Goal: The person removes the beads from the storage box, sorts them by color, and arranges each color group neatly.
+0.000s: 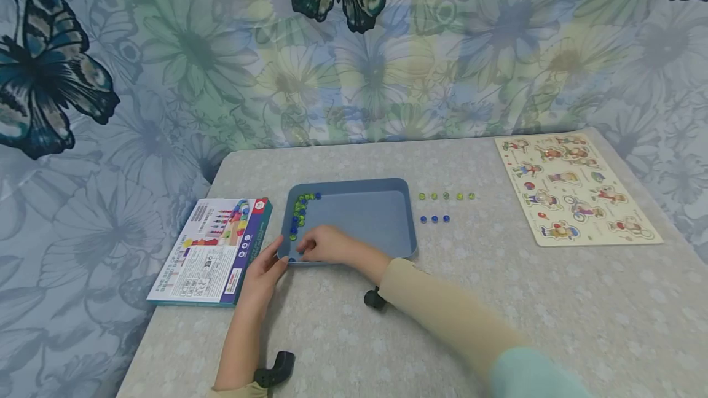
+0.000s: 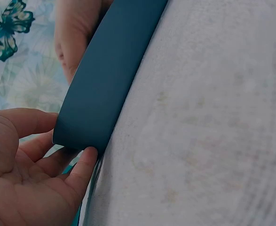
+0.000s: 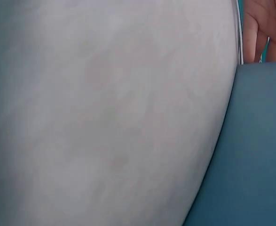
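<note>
A blue-grey tray (image 1: 359,187) lies mid-table. My left hand (image 1: 264,274) grips its near left corner; in the left wrist view the thumb and fingers meet the corner of the tray wall (image 2: 109,61). My right hand (image 1: 330,244) reaches over the near wall, its fingers curled low in the tray's front left part. Whether a marble is pinched there I cannot tell. Yellow-green and blue marbles (image 1: 299,209) line the tray's left side, and one blue marble (image 1: 292,260) sits in the corner by the left hand. The right wrist view shows mostly tablecloth and tray wall (image 3: 250,141).
Right of the tray stand a row of yellow-green marbles (image 1: 447,196) and a shorter row of blue marbles (image 1: 435,219). A boxed game (image 1: 212,250) lies left, close to the left hand. A picture board (image 1: 578,192) is at the far right. Patterned fabric (image 1: 354,91) hangs behind the table.
</note>
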